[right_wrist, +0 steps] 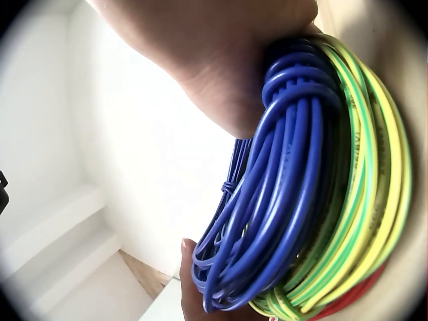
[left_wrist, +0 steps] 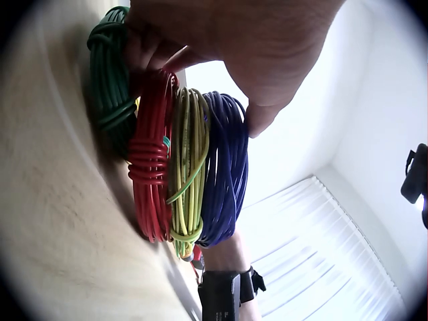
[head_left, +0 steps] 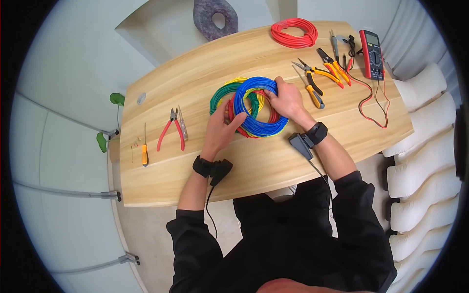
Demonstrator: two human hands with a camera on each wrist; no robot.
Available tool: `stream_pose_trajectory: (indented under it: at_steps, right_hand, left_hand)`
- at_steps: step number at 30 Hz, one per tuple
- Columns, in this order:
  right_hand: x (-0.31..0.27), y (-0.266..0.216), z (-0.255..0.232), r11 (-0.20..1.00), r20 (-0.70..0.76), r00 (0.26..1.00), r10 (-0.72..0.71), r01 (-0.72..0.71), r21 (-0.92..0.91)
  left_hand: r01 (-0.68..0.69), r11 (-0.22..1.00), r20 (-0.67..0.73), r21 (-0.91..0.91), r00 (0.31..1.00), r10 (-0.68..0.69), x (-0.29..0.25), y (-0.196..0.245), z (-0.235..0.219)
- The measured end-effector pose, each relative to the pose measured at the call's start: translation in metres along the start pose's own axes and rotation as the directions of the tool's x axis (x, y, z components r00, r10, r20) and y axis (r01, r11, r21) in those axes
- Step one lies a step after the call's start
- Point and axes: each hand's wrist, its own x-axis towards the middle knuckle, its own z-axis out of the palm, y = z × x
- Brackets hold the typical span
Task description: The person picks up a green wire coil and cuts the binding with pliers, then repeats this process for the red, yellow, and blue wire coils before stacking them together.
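A stack of wire coils stands between both hands over the wooden table [head_left: 234,171]. The blue coil [head_left: 264,129] is on the side nearest the head camera. Behind it come a yellow-green coil [right_wrist: 374,167] and a red coil [left_wrist: 150,194]. A green coil [head_left: 218,97] lies at the stack's left, close to the tabletop. My left hand [head_left: 218,129] grips the stack's left side, thumb against the blue coil and fingers reaching behind toward the red and green ones. At the upper right, my right hand [head_left: 288,100] grips the blue coil's rim; its fingertips are partly hidden.
Another red coil [head_left: 293,43] lies at the back edge. To the right are long-nose pliers [head_left: 325,73], a screwdriver [head_left: 315,96] and a red multimeter [head_left: 372,53] with leads. Red-handled cutters [head_left: 162,136] and a small screwdriver [head_left: 144,155] lie left.
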Motion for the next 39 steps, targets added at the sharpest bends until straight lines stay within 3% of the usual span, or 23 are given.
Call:
stream_pose_trajectory:
  at_steps: [7,17,23,25,30,32,36,39]
  right_hand:
    - [0.000,0.011,0.003,0.992,0.060,0.998,-0.020,0.012,0.127]
    - [-0.004,0.008,-0.001,0.989,0.072,0.997,-0.028,0.017,0.147]
    - [-0.003,0.012,0.006,0.984,-0.012,0.998,-0.056,0.057,0.167]
    - [-0.005,0.011,0.007,0.957,-0.055,0.996,-0.068,0.080,0.279]
    - [-0.010,0.000,0.008,0.943,-0.073,0.995,-0.071,0.091,0.321]
    - [-0.012,-0.003,0.011,0.948,-0.071,0.995,-0.072,0.091,0.306]
    - [-0.019,-0.007,0.013,0.901,-0.154,0.969,-0.193,0.237,0.364]
    - [-0.023,-0.011,0.009,0.832,-0.206,0.945,-0.253,0.321,0.453]
  left_hand:
    - [0.019,1.000,0.002,0.023,1.000,-0.019,-0.001,0.002,0.000]
    - [0.031,0.999,0.001,0.018,1.000,-0.031,0.000,-0.001,0.000]
    - [0.027,1.000,-0.001,0.016,1.000,-0.027,-0.002,0.002,0.000]
    - [0.034,0.999,0.010,0.017,0.999,-0.035,-0.002,0.002,-0.002]
    - [0.059,0.979,0.025,-0.194,0.998,-0.056,0.002,-0.011,-0.002]
    - [0.080,0.985,0.006,-0.152,0.997,-0.080,0.001,-0.013,-0.001]
    - [0.094,0.995,-0.056,0.015,0.994,-0.093,-0.001,-0.016,-0.001]
    - [0.082,0.993,-0.107,-0.086,0.990,-0.091,-0.006,-0.006,0.003]
